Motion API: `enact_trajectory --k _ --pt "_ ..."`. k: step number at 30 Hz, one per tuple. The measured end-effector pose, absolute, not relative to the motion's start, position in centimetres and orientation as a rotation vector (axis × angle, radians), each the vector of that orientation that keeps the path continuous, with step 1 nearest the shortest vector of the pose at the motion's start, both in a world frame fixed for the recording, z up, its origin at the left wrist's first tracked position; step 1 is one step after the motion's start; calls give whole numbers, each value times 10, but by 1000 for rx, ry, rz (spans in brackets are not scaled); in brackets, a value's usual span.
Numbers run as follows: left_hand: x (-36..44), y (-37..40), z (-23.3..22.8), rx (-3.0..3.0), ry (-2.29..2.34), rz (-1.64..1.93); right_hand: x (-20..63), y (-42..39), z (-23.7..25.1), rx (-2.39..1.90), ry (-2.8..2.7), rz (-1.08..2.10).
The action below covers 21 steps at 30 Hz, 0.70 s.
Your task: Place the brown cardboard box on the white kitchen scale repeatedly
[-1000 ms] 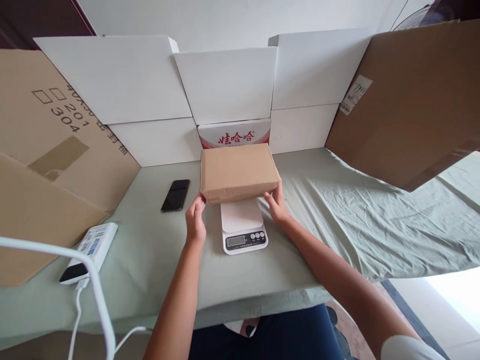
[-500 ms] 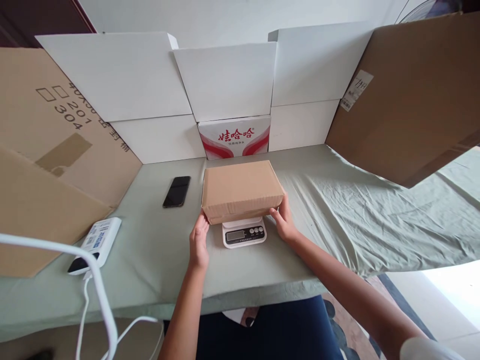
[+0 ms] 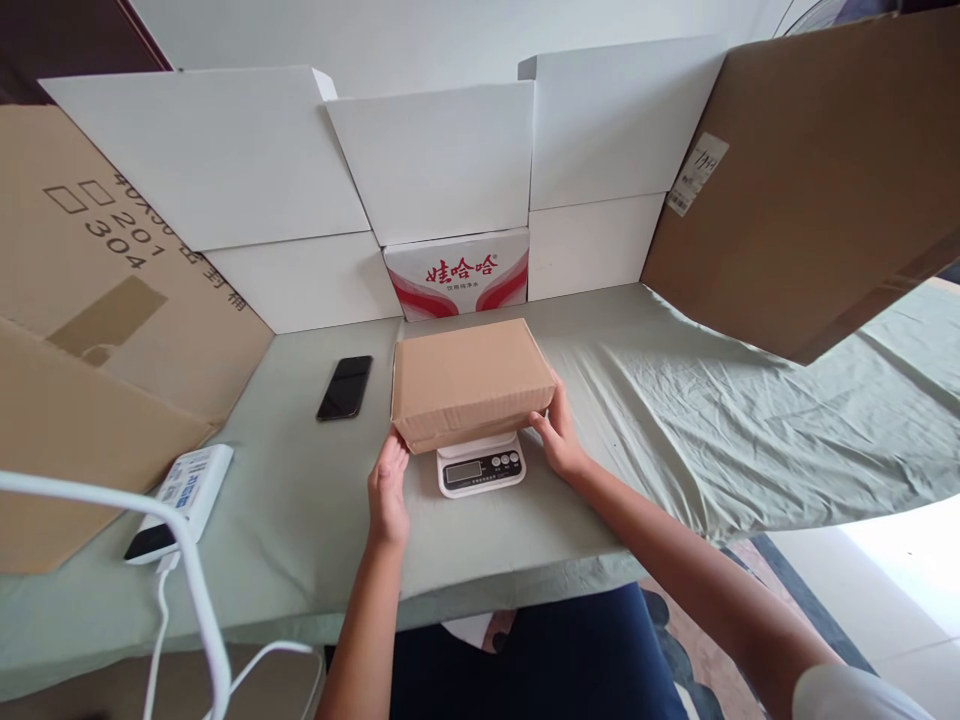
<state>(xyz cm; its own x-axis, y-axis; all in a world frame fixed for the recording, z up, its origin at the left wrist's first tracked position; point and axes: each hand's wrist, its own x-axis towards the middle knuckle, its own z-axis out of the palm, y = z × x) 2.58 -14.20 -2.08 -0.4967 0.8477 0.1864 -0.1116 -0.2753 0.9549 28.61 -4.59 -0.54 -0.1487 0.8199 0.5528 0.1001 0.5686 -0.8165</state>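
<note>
Resting mid-frame on the small white digital scale [image 3: 481, 467], the closed brown cardboard box [image 3: 469, 379] leaves its display readable — left hand [image 3: 388, 489] and right hand [image 3: 556, 437], fingers loosely spread, steady its near corners.

Brown box [image 3: 471, 380] covers the scale [image 3: 481, 466], both hands at its near corners. Left of it, a phone [image 3: 344, 387] and a power bank [image 3: 182, 489] break up the bench [image 3: 675, 420]. Right side: open cloth. White cartons [image 3: 427, 160] wall the back; cardboard sheets [image 3: 817, 170] lean in from both sides.
</note>
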Motion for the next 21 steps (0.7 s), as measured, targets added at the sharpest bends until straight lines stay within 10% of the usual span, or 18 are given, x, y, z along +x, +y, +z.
enact_trajectory --k 21 --pt "23 -144 -22 1024 1234 1921 290 -42 -6 -864 -1456 808"
